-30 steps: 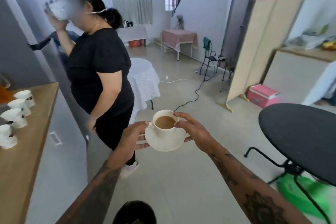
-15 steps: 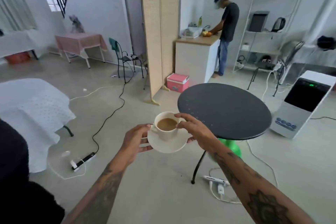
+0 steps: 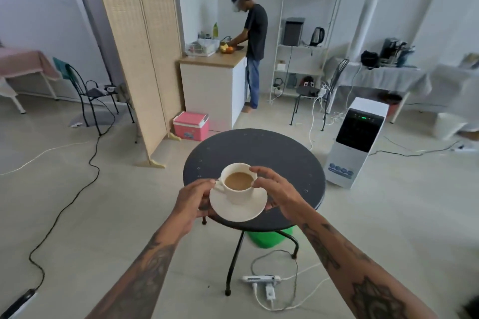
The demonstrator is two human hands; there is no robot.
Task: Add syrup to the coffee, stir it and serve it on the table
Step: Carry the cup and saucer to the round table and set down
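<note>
Bare forearms, no sleeves; dark tattoos on both, ornate floral motif on right forearm (image 3: 373, 300).

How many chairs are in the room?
2. One black chair stands on the left beside the folding screen; another chair stands by the white shelf. More may be hidden.

Cup (image 3: 238, 182) of coffee on saucer (image 3: 239, 208), between both hands, above round black table (image 3: 282, 160).

A round black table (image 3: 285, 153) stands on the floor (image 3: 77, 215), its top bare
</note>
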